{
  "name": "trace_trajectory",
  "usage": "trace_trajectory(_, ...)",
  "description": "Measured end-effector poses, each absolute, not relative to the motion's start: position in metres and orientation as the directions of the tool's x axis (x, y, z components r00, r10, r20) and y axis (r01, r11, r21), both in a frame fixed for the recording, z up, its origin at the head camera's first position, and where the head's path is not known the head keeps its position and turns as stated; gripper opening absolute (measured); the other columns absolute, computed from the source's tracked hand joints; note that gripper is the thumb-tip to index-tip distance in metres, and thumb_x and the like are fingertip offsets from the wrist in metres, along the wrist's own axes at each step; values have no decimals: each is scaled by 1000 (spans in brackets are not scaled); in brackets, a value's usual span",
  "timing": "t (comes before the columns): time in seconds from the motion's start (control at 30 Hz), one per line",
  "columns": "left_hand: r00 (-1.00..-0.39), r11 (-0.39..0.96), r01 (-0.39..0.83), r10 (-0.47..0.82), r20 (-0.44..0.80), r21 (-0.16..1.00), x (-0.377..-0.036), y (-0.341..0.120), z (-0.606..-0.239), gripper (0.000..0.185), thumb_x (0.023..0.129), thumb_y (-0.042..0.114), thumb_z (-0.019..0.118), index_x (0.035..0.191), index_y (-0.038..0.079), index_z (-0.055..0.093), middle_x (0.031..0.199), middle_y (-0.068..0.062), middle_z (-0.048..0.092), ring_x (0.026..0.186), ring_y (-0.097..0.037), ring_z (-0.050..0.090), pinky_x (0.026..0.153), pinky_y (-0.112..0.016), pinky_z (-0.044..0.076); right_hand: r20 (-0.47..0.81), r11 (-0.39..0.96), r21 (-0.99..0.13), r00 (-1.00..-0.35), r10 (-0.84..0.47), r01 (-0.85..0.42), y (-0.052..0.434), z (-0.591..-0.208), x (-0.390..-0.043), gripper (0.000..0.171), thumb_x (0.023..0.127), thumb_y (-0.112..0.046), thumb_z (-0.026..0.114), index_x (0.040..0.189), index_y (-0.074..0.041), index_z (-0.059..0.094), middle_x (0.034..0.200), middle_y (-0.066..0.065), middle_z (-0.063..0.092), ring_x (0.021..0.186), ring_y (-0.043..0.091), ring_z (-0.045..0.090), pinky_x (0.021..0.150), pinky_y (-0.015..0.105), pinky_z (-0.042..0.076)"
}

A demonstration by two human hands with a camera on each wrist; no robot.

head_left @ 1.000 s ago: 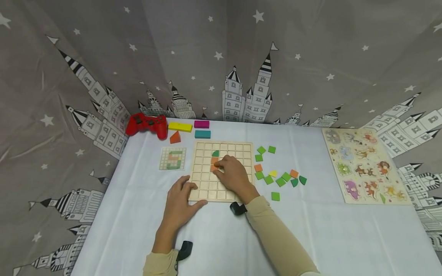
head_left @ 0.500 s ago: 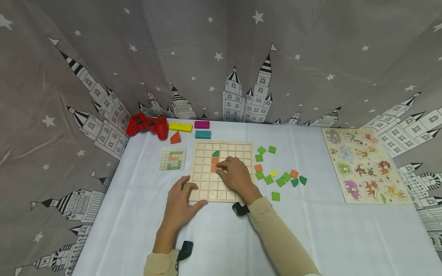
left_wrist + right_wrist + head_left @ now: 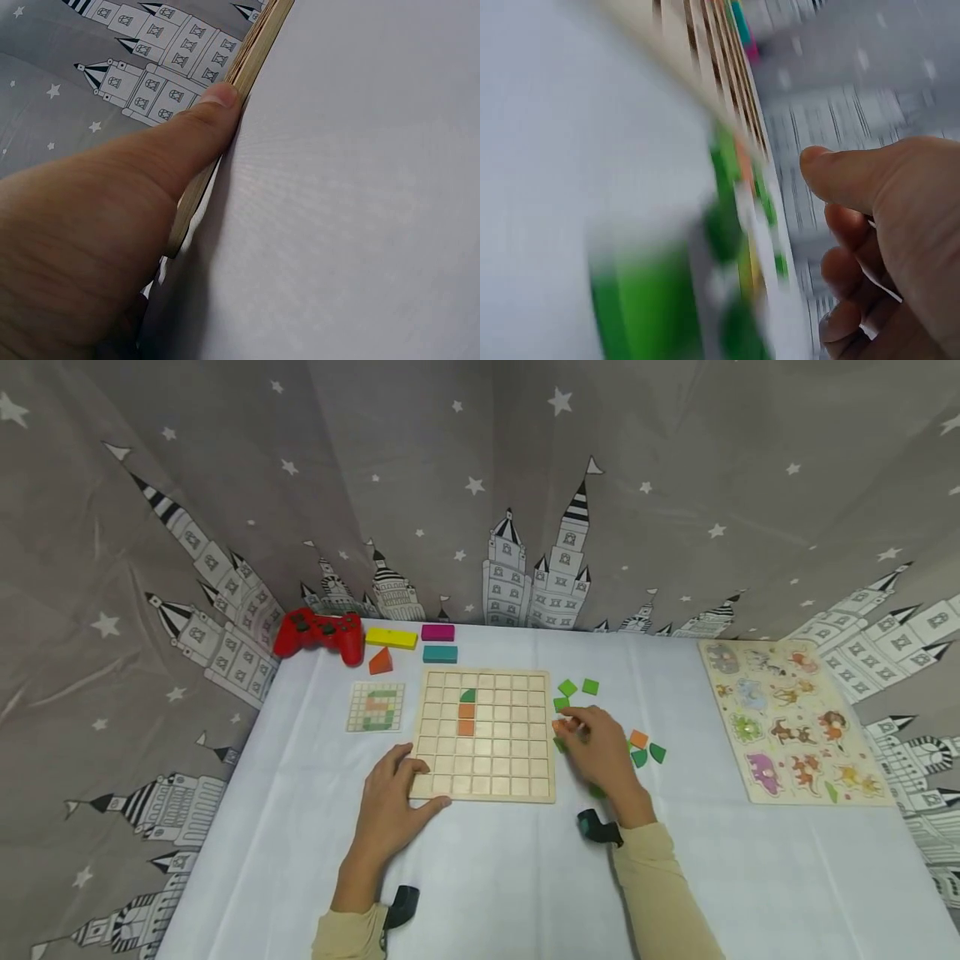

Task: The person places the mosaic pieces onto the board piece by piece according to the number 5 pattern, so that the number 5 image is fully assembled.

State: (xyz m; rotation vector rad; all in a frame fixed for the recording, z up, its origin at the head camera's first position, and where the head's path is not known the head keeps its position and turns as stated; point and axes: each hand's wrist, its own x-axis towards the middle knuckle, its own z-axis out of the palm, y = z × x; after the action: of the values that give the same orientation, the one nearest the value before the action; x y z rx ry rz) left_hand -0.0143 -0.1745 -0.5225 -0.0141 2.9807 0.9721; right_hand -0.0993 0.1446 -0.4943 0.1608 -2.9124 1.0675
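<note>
No readable text, labels, numbers anywhere; patterns only

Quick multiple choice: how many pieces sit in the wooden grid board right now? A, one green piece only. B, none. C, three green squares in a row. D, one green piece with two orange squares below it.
D: in the head view the grid board holds a green piece with two orange squares stacked directly below it in the same column; the other cells look bare.

A child's play corner — castle-print curtain point(image 3: 525, 527), animal puzzle point(image 3: 787, 718), red game controller point(image 3: 318, 632).
</note>
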Motion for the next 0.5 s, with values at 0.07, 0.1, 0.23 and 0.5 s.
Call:
trace_trajectory(0.07, -1000, 808, -9, -6, -8, 589, -15, -174, -522, 56, 74, 42, 90, 113, 14, 61, 157, -14, 40, 149, -37, 31, 121, -61, 25, 92, 787, -613, -996, -19, -71, 172, -495, -94, 35, 94, -20, 74, 126, -8, 70, 101, 10, 66, 88, 24, 58, 76, 36, 46)
trace_trajectory(0.1, -1000, 809, -7, -4, -6, 588, -15, -174, -521, 56, 75, 43, 89, 114, 14, 61, 156, -14, 40, 149, -37, 31, 121, -61, 25, 106, 796, -602, -994, 9, -56, 186, -496, -92, 35, 93, -19, 75, 125, -6, 70, 102, 12, 66, 88, 26, 58, 76, 37, 46)
trace_trajectory(0.23, -1000, 809, -5, -5, -2, 587, -15, -175, -521, 56, 75, 43, 89, 113, 13, 61, 156, -14, 40, 149, -38, 32, 121, -61, 25, 119, 826, -563, -990, 74, -6, 232, -501, -82, 36, 94, -17, 73, 125, -1, 68, 107, 20, 63, 90, 33, 58, 76, 42, 46)
trace_trajectory(0.5, -1000, 806, -4, -7, 2, 591, -15, -174, -523, 56, 74, 41, 90, 113, 13, 62, 156, -15, 41, 148, -40, 33, 120, -63, 25, 46, 844, -536, -997, 65, 30, 262, -503, -72, 34, 93, -19, 74, 121, 0, 69, 112, 24, 62, 95, 36, 57, 78, 44, 45)
